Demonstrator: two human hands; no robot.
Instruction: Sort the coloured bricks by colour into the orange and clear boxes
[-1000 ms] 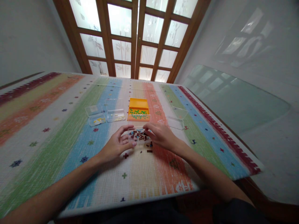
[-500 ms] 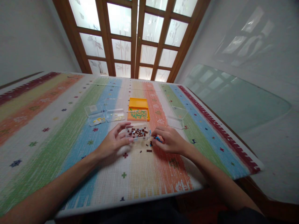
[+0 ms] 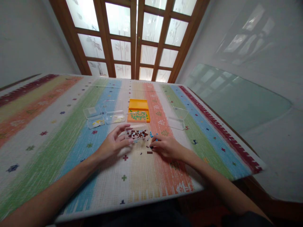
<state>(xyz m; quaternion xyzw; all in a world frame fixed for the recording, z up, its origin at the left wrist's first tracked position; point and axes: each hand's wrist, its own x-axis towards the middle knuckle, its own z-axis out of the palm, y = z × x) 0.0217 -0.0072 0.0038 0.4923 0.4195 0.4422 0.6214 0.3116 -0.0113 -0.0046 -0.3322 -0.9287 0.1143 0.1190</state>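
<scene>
My left hand (image 3: 115, 138) grips the left end of a clear plastic box (image 3: 128, 128), thumb at the near side and fingers at the far side. Inside lie several small dark brown building bricks (image 3: 137, 134). Just right of the box, my right hand (image 3: 167, 147) is low over the cloth with its fingertips pinched together; what they hold, if anything, is hidden. Small blue bricks (image 3: 151, 134) lie beyond those fingertips, partly covered by the hand. A long brown brick (image 3: 149, 152) and a few tiny pieces rest on the cloth in front of the box.
Behind the box stands an open orange case (image 3: 138, 104) with green pieces. To its left are an open clear box (image 3: 96, 122) with yellow pieces and another clear box (image 3: 115, 117) with pale pieces. An open clear box (image 3: 176, 123) stands right. A striped cloth (image 3: 104, 179) covers the table.
My right hand has shifted slightly down and towards me, uncovering some blue bricks beside the box. My left hand keeps its grip on the box. The whole view has shifted a little.
</scene>
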